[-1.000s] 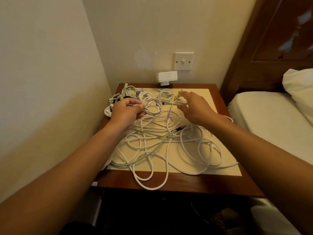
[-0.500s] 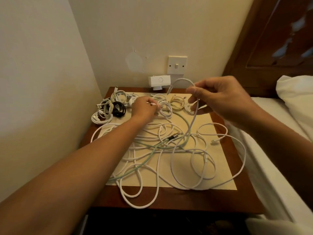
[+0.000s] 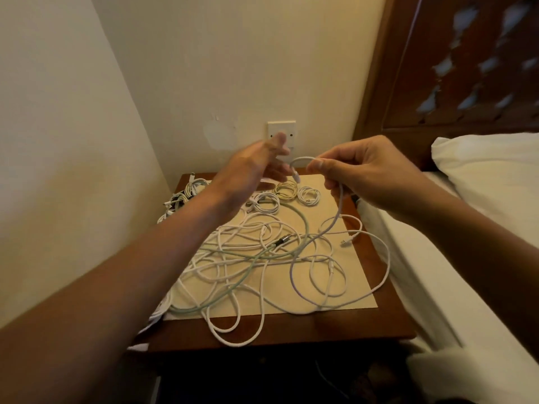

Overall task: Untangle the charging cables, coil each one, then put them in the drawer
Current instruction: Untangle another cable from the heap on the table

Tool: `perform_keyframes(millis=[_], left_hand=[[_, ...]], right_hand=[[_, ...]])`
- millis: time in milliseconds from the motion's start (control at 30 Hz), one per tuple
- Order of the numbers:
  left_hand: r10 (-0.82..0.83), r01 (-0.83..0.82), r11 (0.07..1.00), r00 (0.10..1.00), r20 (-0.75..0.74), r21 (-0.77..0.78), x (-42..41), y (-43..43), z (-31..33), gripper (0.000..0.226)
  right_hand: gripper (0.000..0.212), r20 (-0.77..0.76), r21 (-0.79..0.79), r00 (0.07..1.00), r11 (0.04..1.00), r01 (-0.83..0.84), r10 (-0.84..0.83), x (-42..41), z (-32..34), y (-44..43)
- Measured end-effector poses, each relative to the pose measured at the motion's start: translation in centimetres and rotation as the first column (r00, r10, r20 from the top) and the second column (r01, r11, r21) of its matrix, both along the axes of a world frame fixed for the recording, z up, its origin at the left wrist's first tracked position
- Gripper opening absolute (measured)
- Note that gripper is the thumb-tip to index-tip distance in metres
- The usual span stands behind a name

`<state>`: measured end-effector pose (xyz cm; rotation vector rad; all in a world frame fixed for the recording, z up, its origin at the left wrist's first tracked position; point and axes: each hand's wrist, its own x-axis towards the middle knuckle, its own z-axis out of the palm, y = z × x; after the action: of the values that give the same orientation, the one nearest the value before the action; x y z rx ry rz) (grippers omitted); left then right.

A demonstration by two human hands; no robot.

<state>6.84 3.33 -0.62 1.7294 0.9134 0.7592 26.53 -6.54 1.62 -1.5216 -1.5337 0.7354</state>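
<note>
Since half a second ago our left hand (image 3: 250, 167) has lifted off the coiled cables (image 3: 309, 195) at the back of the counter (image 3: 291, 330) and now hangs in the air, close to our right hand (image 3: 367, 173), which has kept its hold. The left hand is blurred, its fingers straight and spread, holding nothing. The right hand pinches a white cable (image 3: 338, 211) between thumb and forefinger. A short arc of that cable curves out toward the left hand, and its plug (image 3: 296, 177) dangles just beside the left fingers; we cannot tell whether they touch it. From under the right hand the same cable drops to the counter and runs into the tangle (image 3: 262, 258).

The tangle lies loose on a cream mat (image 3: 358, 287), mostly white strands with one pale green cable (image 3: 227, 290) and a dark metallic connector (image 3: 284, 239) among them. One loop hangs past the mat's front edge onto the bare wood. The coiled cables sit in a row along the mat's far edge, with more bundles at the back left corner. A wall switch (image 3: 281, 129) is behind the hands, and a bed (image 3: 437, 258) with a white pillow (image 3: 490, 164) stands to the right.
</note>
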Motion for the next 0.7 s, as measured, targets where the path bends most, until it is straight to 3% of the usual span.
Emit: perform_keyframes(millis=[133, 200, 300, 400, 533, 600, 700], left_hand=[[-0.092, 0.195, 0.935, 0.941, -0.327, 0.296, -1.2, -4.4, 3.6, 0.007], [-0.069, 0.194, 0.924, 0.932, -0.355, 0.331, -2.0, -6.2, 5.2, 0.012], [-0.058, 0.090, 0.966, 0.989, -0.134, 0.243, -4.2, -8.4, 8.4, 0.018], [-0.069, 0.056, 0.982, 0.995, 0.071, 0.179, -6.6, -10.1, 11.2, 0.018], [0.035, -0.051, 0.995, 0.983, 0.179, 0.084, -10.3, -11.6, 12.8, 0.020], [0.084, -0.091, 0.995, 0.979, 0.184, 0.028, -12.3, -12.2, 13.3, 0.022], [0.187, -0.173, 0.982, 0.928, 0.321, -0.070, -15.3, -12.9, 14.1, 0.021]], right_hand=[[0.017, 0.107, 0.049, 0.994, 0.999, 0.002, -0.008, -0.7, 1.6, -1.5], [0.014, 0.158, 0.054, 0.987, 0.998, -0.029, 0.020, -0.8, 2.7, -2.8], [0.012, 0.347, 0.085, 0.937, 0.994, -0.071, 0.038, -0.2, 4.7, -4.7], [0.021, 0.494, 0.117, 0.868, 0.993, -0.008, -0.051, 1.7, 5.5, -6.4], [0.022, 0.478, 0.094, 0.857, 0.981, 0.167, -0.192, 6.4, 4.4, -9.3], [0.025, 0.471, 0.076, 0.859, 0.980, 0.185, -0.199, 7.5, 4.1, -11.2], [0.026, 0.486, 0.055, 0.857, 0.985, 0.165, -0.170, 7.4, 3.9, -13.7]])
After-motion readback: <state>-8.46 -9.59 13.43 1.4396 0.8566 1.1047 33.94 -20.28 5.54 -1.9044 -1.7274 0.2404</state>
